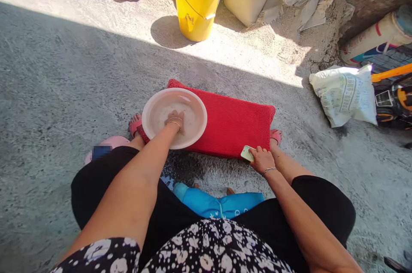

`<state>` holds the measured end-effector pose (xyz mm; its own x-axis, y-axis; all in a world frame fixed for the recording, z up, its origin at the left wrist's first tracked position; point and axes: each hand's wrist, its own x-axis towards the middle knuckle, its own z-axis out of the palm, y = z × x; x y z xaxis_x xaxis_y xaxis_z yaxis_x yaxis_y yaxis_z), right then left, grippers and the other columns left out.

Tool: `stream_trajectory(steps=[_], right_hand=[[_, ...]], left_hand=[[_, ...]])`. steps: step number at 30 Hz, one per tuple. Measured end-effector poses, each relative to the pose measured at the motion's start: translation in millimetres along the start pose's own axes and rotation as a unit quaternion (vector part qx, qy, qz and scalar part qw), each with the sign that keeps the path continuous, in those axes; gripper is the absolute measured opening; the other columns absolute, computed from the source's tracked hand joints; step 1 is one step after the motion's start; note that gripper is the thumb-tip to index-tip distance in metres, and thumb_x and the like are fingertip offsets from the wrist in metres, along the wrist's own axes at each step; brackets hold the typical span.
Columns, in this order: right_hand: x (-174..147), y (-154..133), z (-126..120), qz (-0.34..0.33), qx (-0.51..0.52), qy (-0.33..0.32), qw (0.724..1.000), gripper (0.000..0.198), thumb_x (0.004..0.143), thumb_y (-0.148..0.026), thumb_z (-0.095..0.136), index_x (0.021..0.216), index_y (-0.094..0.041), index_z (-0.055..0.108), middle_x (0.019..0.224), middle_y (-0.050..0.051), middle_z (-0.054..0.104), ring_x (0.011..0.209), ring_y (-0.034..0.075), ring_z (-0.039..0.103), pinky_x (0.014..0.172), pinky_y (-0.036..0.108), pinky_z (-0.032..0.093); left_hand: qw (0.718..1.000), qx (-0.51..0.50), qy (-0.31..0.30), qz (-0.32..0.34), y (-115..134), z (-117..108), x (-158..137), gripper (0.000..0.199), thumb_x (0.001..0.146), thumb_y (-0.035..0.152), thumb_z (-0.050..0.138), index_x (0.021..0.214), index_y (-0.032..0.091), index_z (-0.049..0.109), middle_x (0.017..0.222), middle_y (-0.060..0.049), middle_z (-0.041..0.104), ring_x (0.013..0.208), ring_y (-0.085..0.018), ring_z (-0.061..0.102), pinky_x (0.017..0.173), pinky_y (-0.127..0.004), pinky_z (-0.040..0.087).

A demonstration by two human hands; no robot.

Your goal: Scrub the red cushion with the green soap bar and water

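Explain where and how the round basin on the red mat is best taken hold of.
Probably grip the basin by its rim at left and right, reaching from the near side: it is wide, round, open-topped and holds cloudy liquid, so opposite holds should keep it level.

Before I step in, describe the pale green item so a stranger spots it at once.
Find the big red cloth on the concrete floor. At its near edge, toward the right end, the right hand holds the pale green item. Small and flat, it stands out green against red.
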<state>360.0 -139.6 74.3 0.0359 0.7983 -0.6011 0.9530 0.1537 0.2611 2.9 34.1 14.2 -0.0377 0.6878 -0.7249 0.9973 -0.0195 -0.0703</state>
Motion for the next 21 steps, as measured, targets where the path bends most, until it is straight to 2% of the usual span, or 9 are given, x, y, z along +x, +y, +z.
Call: stream_trajectory(steps=[2, 5, 8, 11, 13, 15, 18, 21], right_hand=[[-3.7, -16.7, -4.7, -0.036, 0.001, 0.023, 0.999, 0.045, 0.08, -0.03, 0.062, 0.124, -0.024, 0.056, 0.112, 0.012, 0.055, 0.102, 0.027, 0.051, 0.079, 0.034, 0.032], [-2.9, -75.7, -16.3, -0.146, 0.027, 0.058, 0.987, 0.048, 0.081, -0.031, 0.061, 0.128, -0.025, 0.053, 0.115, 0.013, 0.053, 0.103, 0.026, 0.049, 0.082, 0.035, 0.032], [5.6, -140.4, -23.3, -0.252, 0.055, 0.084, 0.963, 0.041, 0.089, -0.029, 0.051, 0.129, -0.026, 0.051, 0.115, 0.013, 0.053, 0.102, 0.025, 0.047, 0.084, 0.036, 0.031], [18.3, -174.2, -18.2, -0.306, 0.063, 0.109, 0.944, 0.039, 0.095, -0.022, 0.037, 0.132, -0.027, 0.05, 0.119, 0.013, 0.053, 0.103, 0.023, 0.046, 0.088, 0.038, 0.031], [24.6, -172.2, -7.9, -0.318, 0.057, 0.121, 0.939, 0.041, 0.097, -0.019, 0.032, 0.133, -0.028, 0.049, 0.125, 0.013, 0.051, 0.106, 0.022, 0.045, 0.092, 0.04, 0.029], [26.2, -152.9, 5.6, -0.323, 0.042, 0.125, 0.937, 0.041, 0.097, -0.018, 0.031, 0.132, -0.029, 0.05, 0.128, 0.013, 0.049, 0.108, 0.022, 0.044, 0.094, 0.041, 0.028], [19.4, -103.2, 26.1, -0.317, 0.017, 0.112, 0.942, 0.043, 0.096, -0.016, 0.033, 0.132, -0.029, 0.052, 0.128, 0.013, 0.05, 0.11, 0.024, 0.043, 0.094, 0.041, 0.028], [8.0, -44.7, 40.9, -0.287, 0.008, 0.071, 0.955, 0.045, 0.092, -0.012, 0.037, 0.13, -0.029, 0.055, 0.127, 0.013, 0.05, 0.109, 0.024, 0.043, 0.094, 0.041, 0.027]], left_hand=[[1.0, -0.008, -0.005, -0.005, 0.8, -0.8, -0.9, 0.109, 0.048, 0.045, 0.085, 0.142, 0.033, 0.032, 0.146, -0.015, 0.034, 0.133, -0.038, 0.036, 0.093, -0.048, 0.049], [1.0, -0.028, -0.001, -0.003, 0.7, -0.6, -1.0, 0.109, 0.05, 0.053, 0.082, 0.144, 0.033, 0.03, 0.146, -0.016, 0.033, 0.132, -0.041, 0.036, 0.093, -0.051, 0.049], [0.999, -0.048, 0.01, 0.001, -0.3, 0.8, -0.1, 0.108, 0.052, 0.063, 0.077, 0.145, 0.032, 0.031, 0.146, -0.018, 0.033, 0.132, -0.043, 0.035, 0.094, -0.054, 0.047], [0.999, -0.049, 0.016, 0.001, -1.3, 1.8, 1.2, 0.111, 0.048, 0.06, 0.08, 0.145, 0.031, 0.032, 0.147, -0.017, 0.033, 0.133, -0.043, 0.035, 0.096, -0.053, 0.045], [0.999, -0.041, 0.016, 0.003, -1.4, 2.3, 2.2, 0.114, 0.046, 0.055, 0.082, 0.145, 0.031, 0.031, 0.148, -0.017, 0.032, 0.133, -0.042, 0.034, 0.097, -0.052, 0.045], [0.999, -0.033, 0.014, 0.002, -1.4, 2.7, 3.3, 0.115, 0.045, 0.049, 0.084, 0.145, 0.031, 0.029, 0.149, -0.017, 0.031, 0.134, -0.042, 0.034, 0.097, -0.052, 0.045], [1.0, -0.02, 0.005, -0.003, -1.3, 3.3, 5.2, 0.115, 0.045, 0.044, 0.085, 0.144, 0.032, 0.029, 0.148, -0.017, 0.031, 0.133, -0.041, 0.034, 0.095, -0.051, 0.046], [1.0, -0.006, 0.0, -0.002, -1.5, 3.2, 6.2, 0.109, 0.048, 0.044, 0.085, 0.142, 0.031, 0.031, 0.147, -0.017, 0.032, 0.13, -0.041, 0.036, 0.093, -0.049, 0.047]])
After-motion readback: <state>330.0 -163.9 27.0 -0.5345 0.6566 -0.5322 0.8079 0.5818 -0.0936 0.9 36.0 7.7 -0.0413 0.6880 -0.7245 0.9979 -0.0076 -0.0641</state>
